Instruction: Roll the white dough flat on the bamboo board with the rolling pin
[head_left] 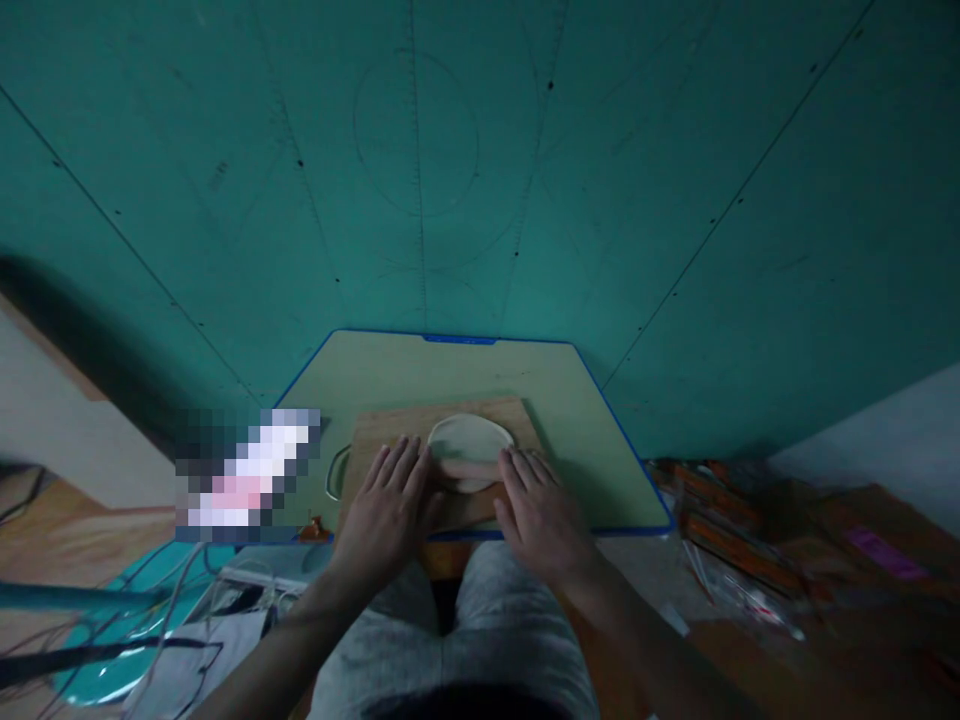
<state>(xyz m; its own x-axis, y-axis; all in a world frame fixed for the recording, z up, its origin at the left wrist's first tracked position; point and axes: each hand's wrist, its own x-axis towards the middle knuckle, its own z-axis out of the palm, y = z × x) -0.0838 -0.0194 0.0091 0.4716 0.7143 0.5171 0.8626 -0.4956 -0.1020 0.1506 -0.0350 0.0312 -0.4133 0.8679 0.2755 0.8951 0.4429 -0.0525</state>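
Note:
A flat, pale round of dough (471, 436) lies on a wooden cutting board (390, 428). Across its near part runs a light rolling pin (469, 469), whose ends are hidden under my palms and fingers. My left hand (391, 500) is laid flat over the pin's left end, fingers stretched forward. Over the right end rests my right hand (541, 505), also flat, with its fingertips at the dough's right edge. The board has a metal handle (337, 473) on its left side.
The board sits on a pale table (592, 440) with a blue rim, against a green wall (465, 200). At the table's left is a pixelated bright patch (255, 470). Cables and a turquoise stool-like surface (105, 650) lie lower left; boxes (847, 550) and plastic bags are at right.

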